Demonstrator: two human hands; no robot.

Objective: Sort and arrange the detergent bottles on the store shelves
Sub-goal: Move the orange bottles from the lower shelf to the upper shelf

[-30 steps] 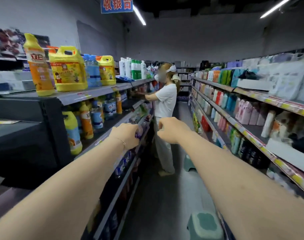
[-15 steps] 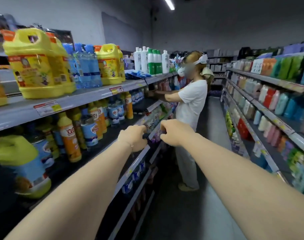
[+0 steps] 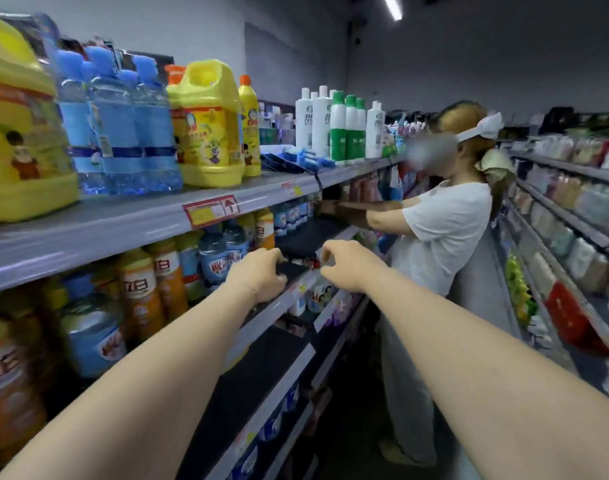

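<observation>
Both arms reach forward along the left-hand shelving. The left hand (image 3: 258,277) rests on the front edge of the middle shelf (image 3: 279,306), fingers curled down over the dark shelf surface with nothing visibly held. The right hand (image 3: 346,266) hangs just beside it, apart from it, fingers loosely bent with thumb and forefinger drawn near each other; it may be pinching something small at the shelf edge, though blur makes that impossible to settle.

Just behind and left of the left hand stand the blue detergent bottles (image 3: 223,252) and, beside them, orange detergent bottles (image 3: 157,282) in a row running back toward the wearer. Above both hands, on the top shelf (image 3: 123,223), sit a yellow jug (image 3: 206,123), a pack of clear blue bottles (image 3: 123,123) to its left, and white and green bottles (image 3: 337,124) farther ahead. Beyond the right hand another person (image 3: 441,237) in a white shirt reaches both arms into the same shelving
</observation>
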